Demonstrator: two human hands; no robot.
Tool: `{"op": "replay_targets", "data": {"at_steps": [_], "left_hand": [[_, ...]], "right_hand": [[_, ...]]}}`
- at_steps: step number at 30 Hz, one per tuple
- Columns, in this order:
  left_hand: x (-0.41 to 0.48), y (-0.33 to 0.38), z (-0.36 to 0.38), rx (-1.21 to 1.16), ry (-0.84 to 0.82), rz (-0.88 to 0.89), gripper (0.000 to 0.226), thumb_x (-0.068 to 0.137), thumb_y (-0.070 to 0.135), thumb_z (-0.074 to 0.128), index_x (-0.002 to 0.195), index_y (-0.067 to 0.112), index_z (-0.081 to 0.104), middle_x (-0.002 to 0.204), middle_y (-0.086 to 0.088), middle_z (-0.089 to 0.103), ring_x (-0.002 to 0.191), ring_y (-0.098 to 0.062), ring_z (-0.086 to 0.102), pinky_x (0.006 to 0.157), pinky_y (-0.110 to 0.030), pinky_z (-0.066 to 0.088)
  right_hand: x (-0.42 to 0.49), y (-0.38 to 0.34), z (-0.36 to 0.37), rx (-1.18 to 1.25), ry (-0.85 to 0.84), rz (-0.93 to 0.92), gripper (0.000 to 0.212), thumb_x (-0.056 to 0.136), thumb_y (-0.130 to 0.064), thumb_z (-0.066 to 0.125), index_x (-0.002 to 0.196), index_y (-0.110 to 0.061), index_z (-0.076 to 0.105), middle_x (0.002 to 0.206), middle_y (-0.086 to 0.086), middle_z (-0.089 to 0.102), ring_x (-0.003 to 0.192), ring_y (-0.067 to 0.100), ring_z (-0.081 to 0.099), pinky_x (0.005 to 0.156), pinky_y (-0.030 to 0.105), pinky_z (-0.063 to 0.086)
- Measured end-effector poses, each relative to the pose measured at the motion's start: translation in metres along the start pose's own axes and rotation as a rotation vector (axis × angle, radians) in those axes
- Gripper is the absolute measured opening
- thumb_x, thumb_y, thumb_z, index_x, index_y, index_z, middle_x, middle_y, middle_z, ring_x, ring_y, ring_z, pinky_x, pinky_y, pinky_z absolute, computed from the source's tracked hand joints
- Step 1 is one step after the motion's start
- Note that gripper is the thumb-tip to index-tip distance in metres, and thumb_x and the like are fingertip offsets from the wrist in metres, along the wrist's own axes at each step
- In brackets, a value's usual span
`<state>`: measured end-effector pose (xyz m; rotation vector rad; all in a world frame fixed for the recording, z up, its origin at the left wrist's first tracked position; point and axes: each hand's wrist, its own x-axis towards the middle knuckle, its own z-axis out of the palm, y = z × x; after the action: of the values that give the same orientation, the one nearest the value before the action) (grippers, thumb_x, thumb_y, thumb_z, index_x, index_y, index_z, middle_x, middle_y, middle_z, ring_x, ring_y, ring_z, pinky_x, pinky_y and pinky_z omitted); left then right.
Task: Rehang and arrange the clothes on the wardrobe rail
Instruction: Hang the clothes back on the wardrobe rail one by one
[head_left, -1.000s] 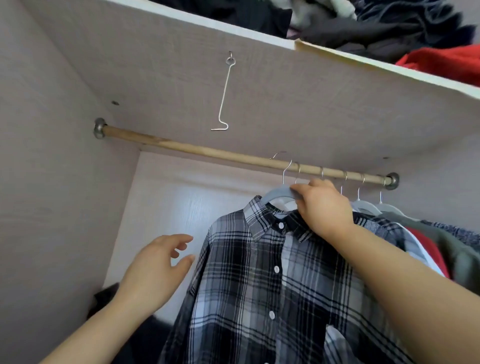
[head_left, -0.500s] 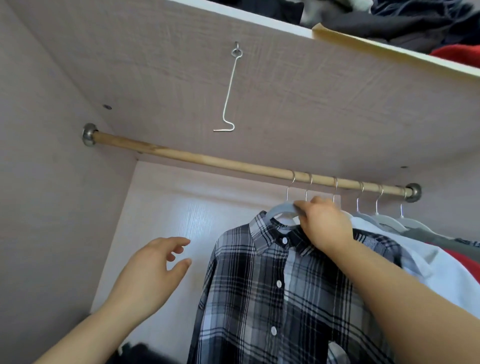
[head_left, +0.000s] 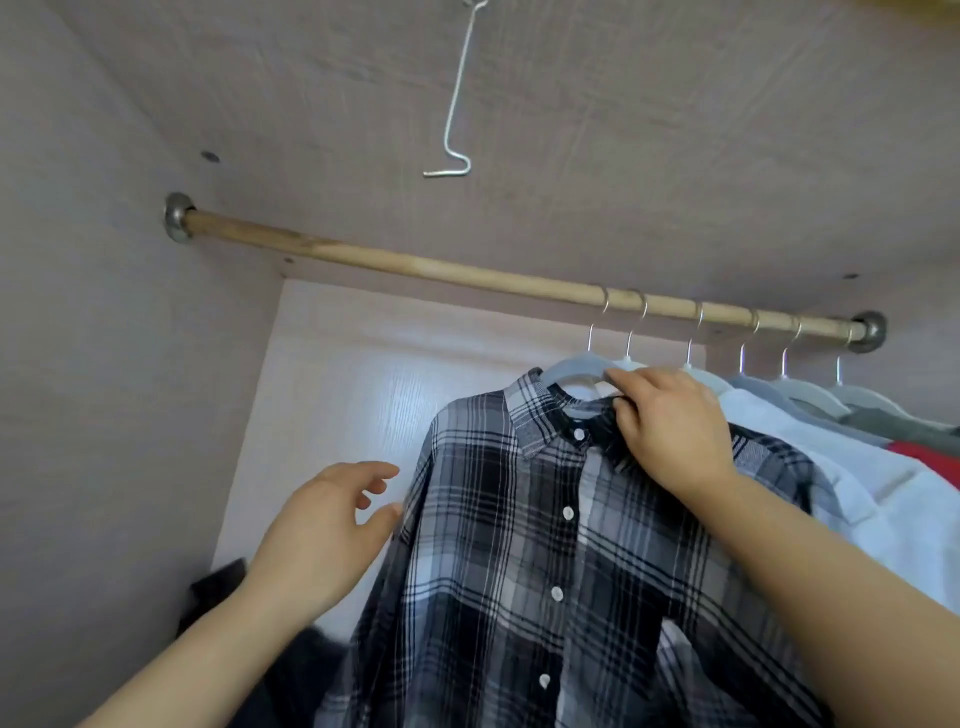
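Hung on round wooden rail (head_left: 415, 267), leftmost of row: black-and-white plaid button shirt (head_left: 519, 545) on pale grey plastic hanger (head_left: 566, 370). Right hand (head_left: 670, 426) at collar, fingers (head_left: 626, 375) pinching hanger. Left hand (head_left: 322, 535) just beside sleeve, fingers loose, spread, holding nothing.

Pinching hanger (head_left: 574, 366) at plaid shirt (head_left: 545, 519) collar with right hand (head_left: 670, 426). Hooked on rail (head_left: 415, 265) right half, leftmost of six. Holding left hand (head_left: 322, 540) loose-fingered just beside sleeve. Next right, white shirt (head_left: 857, 467). Overhead, wire hook (head_left: 457, 104).
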<state>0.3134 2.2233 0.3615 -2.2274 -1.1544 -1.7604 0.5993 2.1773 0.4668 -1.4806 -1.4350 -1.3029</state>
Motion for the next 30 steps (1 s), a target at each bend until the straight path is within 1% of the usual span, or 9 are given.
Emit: {"op": "replay_targets", "data": {"at_steps": [4,6,9,11,14,17,22,25,30], "left_hand": [[-0.016,0.000,0.000,0.026,-0.028,-0.031,0.034,0.087,0.026,0.058,0.121,0.027,0.054,0.105,0.011,0.055,0.089,-0.006,0.052,0.074,-0.016,0.032],[-0.032,-0.004,-0.001,0.056,-0.048,-0.077,0.035,0.088,0.026,0.058,0.123,0.026,0.054,0.108,0.008,0.056,0.088,-0.006,0.051,0.074,-0.014,0.031],[-0.069,-0.017,0.000,0.160,-0.100,-0.161,0.039,0.087,0.026,0.058,0.126,0.024,0.052,0.115,0.003,0.056,0.087,-0.010,0.052,0.080,-0.019,0.037],[-0.103,-0.026,-0.002,0.251,-0.145,-0.222,0.042,0.087,0.027,0.057,0.128,0.022,0.050,0.120,-0.001,0.056,0.096,-0.015,0.056,0.089,-0.026,0.043],[-0.165,-0.035,-0.006,0.388,-0.211,-0.352,0.045,0.089,0.029,0.056,0.132,0.020,0.047,0.128,-0.004,0.053,0.115,-0.021,0.052,0.097,-0.034,0.041],[-0.239,-0.041,-0.011,0.521,-0.300,-0.508,0.047,0.090,0.033,0.051,0.135,0.022,0.042,0.134,-0.002,0.049,0.121,-0.021,0.047,0.100,-0.035,0.038],[-0.371,-0.021,-0.037,0.664,-0.344,-0.861,0.048,0.092,0.036,0.047,0.138,0.027,0.037,0.138,0.003,0.044,0.122,-0.017,0.047,0.098,-0.030,0.038],[-0.441,0.003,-0.058,0.729,-0.308,-1.054,0.048,0.090,0.035,0.049,0.137,0.028,0.038,0.136,0.004,0.045,0.121,-0.017,0.048,0.100,-0.032,0.039],[-0.543,0.075,-0.103,0.874,-0.187,-1.432,0.047,0.091,0.036,0.049,0.136,0.028,0.039,0.137,0.007,0.045,0.121,-0.016,0.048,0.098,-0.029,0.038]], "right_hand": [[-0.033,-0.012,0.013,-0.025,0.175,-0.085,0.033,0.082,-0.019,0.060,0.115,-0.016,0.065,0.123,0.015,0.058,0.120,0.038,0.047,0.101,0.049,0.026],[-0.058,-0.028,0.022,0.051,0.160,-0.114,0.034,0.085,-0.020,0.058,0.119,-0.018,0.063,0.130,0.015,0.054,0.128,0.038,0.040,0.107,0.049,0.019],[-0.109,-0.062,0.043,0.223,0.024,-0.173,0.035,0.086,-0.019,0.061,0.121,-0.017,0.061,0.132,0.015,0.053,0.129,0.036,0.040,0.108,0.053,0.022],[-0.151,-0.090,0.060,0.332,-0.056,-0.221,0.036,0.084,-0.022,0.059,0.120,-0.016,0.062,0.127,0.014,0.057,0.124,0.036,0.045,0.105,0.053,0.028],[-0.219,-0.136,0.076,0.517,-0.173,-0.282,0.039,0.081,-0.027,0.052,0.117,-0.017,0.064,0.120,0.010,0.061,0.116,0.033,0.053,0.101,0.050,0.036],[-0.287,-0.180,0.083,0.748,-0.291,-0.348,0.041,0.081,-0.029,0.045,0.113,-0.014,0.065,0.113,0.008,0.062,0.107,0.031,0.058,0.095,0.049,0.044],[-0.392,-0.239,0.073,1.016,-0.480,-0.481,0.040,0.070,-0.018,0.065,0.108,-0.009,0.066,0.107,0.009,0.062,0.101,0.029,0.058,0.089,0.042,0.046],[-0.441,-0.266,0.049,1.152,-0.569,-0.546,0.039,0.069,-0.017,0.066,0.108,-0.008,0.066,0.107,0.009,0.063,0.099,0.030,0.061,0.090,0.038,0.043],[-0.522,-0.302,-0.025,1.369,-0.717,-0.791,0.049,0.058,-0.013,0.085,0.104,-0.010,0.068,0.101,0.006,0.065,0.089,0.028,0.064,0.079,0.040,0.053]]}}
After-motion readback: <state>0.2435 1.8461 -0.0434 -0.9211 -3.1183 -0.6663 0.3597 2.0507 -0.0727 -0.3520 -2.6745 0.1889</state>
